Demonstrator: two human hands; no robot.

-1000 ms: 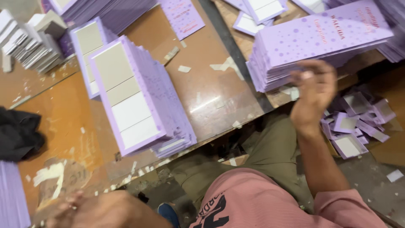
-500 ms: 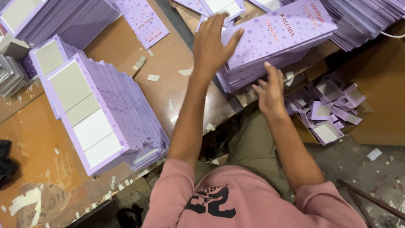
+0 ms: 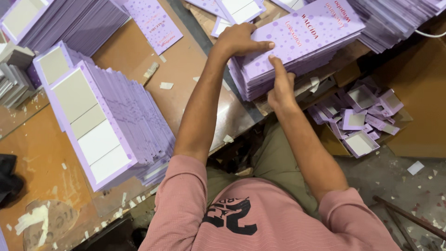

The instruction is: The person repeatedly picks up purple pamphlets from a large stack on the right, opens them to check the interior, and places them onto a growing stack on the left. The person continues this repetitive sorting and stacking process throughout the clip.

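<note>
A thick stack of purple dotted card sheets (image 3: 306,42) lies on the right part of the brown table, overhanging its front edge. My left hand (image 3: 239,39) rests on the stack's left end, thumb stretched across the top sheet. My right hand (image 3: 280,83) grips the near edge of the same stack, thumb on top and fingers underneath. Both arms reach out from my pink sleeves.
A fanned pile of purple folded boards with grey and white panels (image 3: 100,121) fills the left of the table (image 3: 186,79). More purple stacks (image 3: 69,18) lie at the back. A carton of small purple trays (image 3: 360,118) sits on the floor at right. Paper scraps litter the table.
My left hand has come from the lower left up onto the purple stack, and my right hand has moved from below the stack onto its near edge. The view has shifted right.
</note>
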